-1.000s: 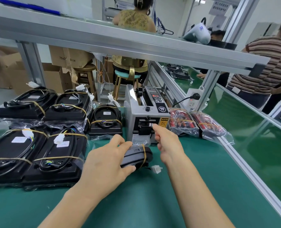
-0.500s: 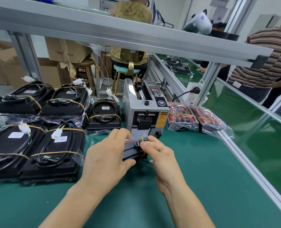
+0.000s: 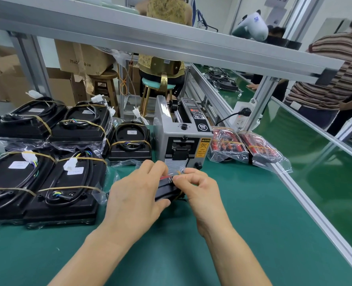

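left hand (image 3: 135, 195) clamped round black part (image 3: 167, 189), low over mat (image 3: 253, 223), just before dispenser (image 3: 181, 137) | right hand (image 3: 199, 188) pinching clear tape (image 3: 174, 172) at part's top edge | part between hands, long axis seemingly left-right, bare end toward right hand, nearer to tape | next, likely: press tape down

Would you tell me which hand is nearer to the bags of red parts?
Right. The right hand is left of the bags of red parts, nearer the camera; the left hand is farther left, gripping the small black part.
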### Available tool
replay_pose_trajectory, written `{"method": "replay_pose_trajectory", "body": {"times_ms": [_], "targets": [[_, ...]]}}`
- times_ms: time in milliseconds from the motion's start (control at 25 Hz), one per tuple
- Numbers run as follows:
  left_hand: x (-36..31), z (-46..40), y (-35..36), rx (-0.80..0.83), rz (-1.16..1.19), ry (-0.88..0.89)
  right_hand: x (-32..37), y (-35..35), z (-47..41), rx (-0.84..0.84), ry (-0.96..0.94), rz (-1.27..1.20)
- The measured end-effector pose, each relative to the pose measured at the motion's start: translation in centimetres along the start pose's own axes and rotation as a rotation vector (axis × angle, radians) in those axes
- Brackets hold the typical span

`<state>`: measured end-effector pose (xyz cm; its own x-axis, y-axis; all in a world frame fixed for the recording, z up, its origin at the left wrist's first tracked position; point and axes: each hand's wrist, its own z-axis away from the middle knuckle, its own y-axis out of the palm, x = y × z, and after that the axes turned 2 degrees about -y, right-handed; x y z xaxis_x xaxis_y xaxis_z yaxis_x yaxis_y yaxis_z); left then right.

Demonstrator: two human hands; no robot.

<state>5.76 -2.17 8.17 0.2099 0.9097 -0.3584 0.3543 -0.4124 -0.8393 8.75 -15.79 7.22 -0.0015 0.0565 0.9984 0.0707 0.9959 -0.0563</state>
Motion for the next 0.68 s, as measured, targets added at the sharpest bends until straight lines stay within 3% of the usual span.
{"method": "replay_pose_trajectory", "body": {"times_ms": [680], "targets": [[-0.03,-0.07,-0.02,-0.005,0.015,0.055,-0.8,0.2,-0.18,-0.125,-0.102,0.248]]}}
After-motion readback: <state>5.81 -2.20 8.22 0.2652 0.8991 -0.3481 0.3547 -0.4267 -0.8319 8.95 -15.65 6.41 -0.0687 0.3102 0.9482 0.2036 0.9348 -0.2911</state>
